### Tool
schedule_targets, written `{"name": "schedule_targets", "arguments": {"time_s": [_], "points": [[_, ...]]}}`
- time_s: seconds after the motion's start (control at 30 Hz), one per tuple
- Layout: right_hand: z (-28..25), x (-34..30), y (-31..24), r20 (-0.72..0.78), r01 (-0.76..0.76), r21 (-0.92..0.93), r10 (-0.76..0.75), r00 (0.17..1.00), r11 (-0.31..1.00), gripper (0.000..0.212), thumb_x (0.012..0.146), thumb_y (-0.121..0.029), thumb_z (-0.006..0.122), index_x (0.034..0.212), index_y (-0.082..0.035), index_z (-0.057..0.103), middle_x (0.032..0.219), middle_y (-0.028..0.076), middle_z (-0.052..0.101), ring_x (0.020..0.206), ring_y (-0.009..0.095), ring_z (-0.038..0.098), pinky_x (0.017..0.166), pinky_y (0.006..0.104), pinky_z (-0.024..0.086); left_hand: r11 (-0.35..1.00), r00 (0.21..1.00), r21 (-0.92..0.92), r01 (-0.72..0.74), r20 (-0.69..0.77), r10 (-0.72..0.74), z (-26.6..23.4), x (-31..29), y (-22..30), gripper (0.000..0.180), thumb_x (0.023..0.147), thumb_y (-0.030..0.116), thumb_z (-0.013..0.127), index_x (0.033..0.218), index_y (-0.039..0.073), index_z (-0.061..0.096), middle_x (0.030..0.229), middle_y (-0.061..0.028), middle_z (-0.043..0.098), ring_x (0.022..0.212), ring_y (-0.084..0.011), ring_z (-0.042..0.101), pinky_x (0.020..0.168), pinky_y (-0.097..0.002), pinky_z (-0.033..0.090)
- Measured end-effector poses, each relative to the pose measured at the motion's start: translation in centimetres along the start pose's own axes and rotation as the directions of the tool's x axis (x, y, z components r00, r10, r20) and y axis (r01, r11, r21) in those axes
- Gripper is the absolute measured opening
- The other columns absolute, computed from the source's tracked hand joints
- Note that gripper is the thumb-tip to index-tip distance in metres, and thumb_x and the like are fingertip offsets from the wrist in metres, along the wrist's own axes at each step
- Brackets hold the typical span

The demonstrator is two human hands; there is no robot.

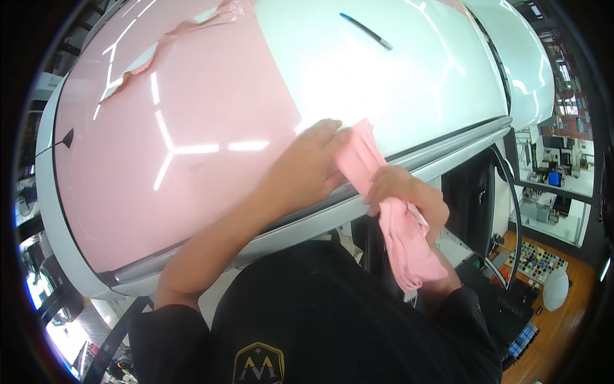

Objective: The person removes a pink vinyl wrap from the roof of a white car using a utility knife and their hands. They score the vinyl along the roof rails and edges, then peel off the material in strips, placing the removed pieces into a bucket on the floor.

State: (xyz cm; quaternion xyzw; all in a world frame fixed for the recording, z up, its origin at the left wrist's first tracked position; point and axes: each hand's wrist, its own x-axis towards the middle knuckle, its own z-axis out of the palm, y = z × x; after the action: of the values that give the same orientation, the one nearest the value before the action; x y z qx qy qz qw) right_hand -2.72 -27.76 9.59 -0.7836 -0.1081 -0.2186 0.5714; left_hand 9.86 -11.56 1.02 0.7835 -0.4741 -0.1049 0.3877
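A long bunched strip of pink film [409,246] hangs over the car's near roof edge. My right hand [409,195] is closed around its middle, with the lower end dangling over my right forearm. My left hand [313,160] grips the strip near its upper end; some of those fingers are hidden behind the film. Beneath lies the car roof, its left part covered with a glossy pink film sheet [211,121] and its right part bare and pale white [441,77]. The sheet has a ragged, torn opening toward the far left.
A slim pen-like tool [366,31] with a blue end lies on the bare roof. A grey roof rail [441,142] runs along the near edge. A small black antenna [68,138] stands at the left. Right of the car are a board of colour samples [537,262] and a wooden floor [556,333].
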Motion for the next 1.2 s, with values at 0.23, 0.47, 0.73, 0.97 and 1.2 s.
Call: {"name": "schedule_targets", "arguments": {"time_s": [0.23,0.47,0.73,0.97,1.2], "points": [[0.2,2.6,0.7,0.115,0.127,-0.018,-0.125,0.986,0.992,0.030,0.068,-0.012,0.081,0.087,0.001,0.062,0.076,0.012,0.057,0.066,0.031,0.055,0.061,0.0377,0.043,0.983,0.978,-0.106,0.149,-0.134,-0.162,4.0,-0.3,1.4,0.054,0.086,-0.003,0.060,0.139,-0.006,0.052,0.147,-0.0268,0.052,0.141,-0.0456,0.043,0.120,-0.0508,0.034],[-0.2,0.9,0.4,0.087,0.055,0.003,-0.055,0.995,0.998,0.029,0.067,-0.006,0.081,0.086,0.001,0.061,0.073,0.012,0.053,0.064,0.029,0.050,0.060,0.0371,0.040,0.969,0.943,0.004,0.246,-0.231,-0.238,4.8,-0.4,2.2,0.062,0.082,0.018,0.075,0.141,0.006,0.058,0.147,-0.0170,0.057,0.138,-0.0349,0.052,0.116,-0.0434,0.044],[0.3,-4.4,-0.8,-0.060,-0.094,0.081,0.099,0.993,0.992,0.025,0.072,-0.002,0.079,0.086,0.003,0.059,0.076,0.012,0.056,0.065,0.027,0.053,0.062,0.0350,0.043,0.973,0.950,0.072,0.218,-0.242,-0.195,4.3,-1.1,5.2,0.054,0.080,-0.003,0.055,0.134,0.001,0.063,0.138,-0.0226,0.063,0.129,-0.0380,0.060,0.108,-0.0457,0.050],[-0.7,-3.2,-3.8,0.095,-0.135,-0.007,0.135,0.986,0.991,0.024,0.072,-0.003,0.079,0.086,0.004,0.060,0.078,0.012,0.060,0.067,0.028,0.057,0.064,0.0367,0.046,0.986,0.963,0.001,0.165,-0.218,-0.161,4.2,-2.6,5.7,0.052,0.078,-0.004,0.054,0.129,0.001,0.066,0.135,-0.0214,0.065,0.127,-0.0362,0.062,0.106,-0.0456,0.051],[-4.3,3.2,-5.6,0.173,-0.233,-0.581,0.398,0.901,0.780,0.036,0.086,-0.011,0.077,0.116,0.007,0.066,0.132,0.025,0.065,0.118,0.039,0.064,0.096,0.0456,0.051,0.947,0.944,-0.188,0.259,-0.159,-0.289,0.3,-0.9,5.7,0.038,0.079,-0.001,0.056,0.113,0.003,0.072,0.087,-0.0220,0.070,0.080,-0.0419,0.068,0.072,-0.0492,0.053]]}}
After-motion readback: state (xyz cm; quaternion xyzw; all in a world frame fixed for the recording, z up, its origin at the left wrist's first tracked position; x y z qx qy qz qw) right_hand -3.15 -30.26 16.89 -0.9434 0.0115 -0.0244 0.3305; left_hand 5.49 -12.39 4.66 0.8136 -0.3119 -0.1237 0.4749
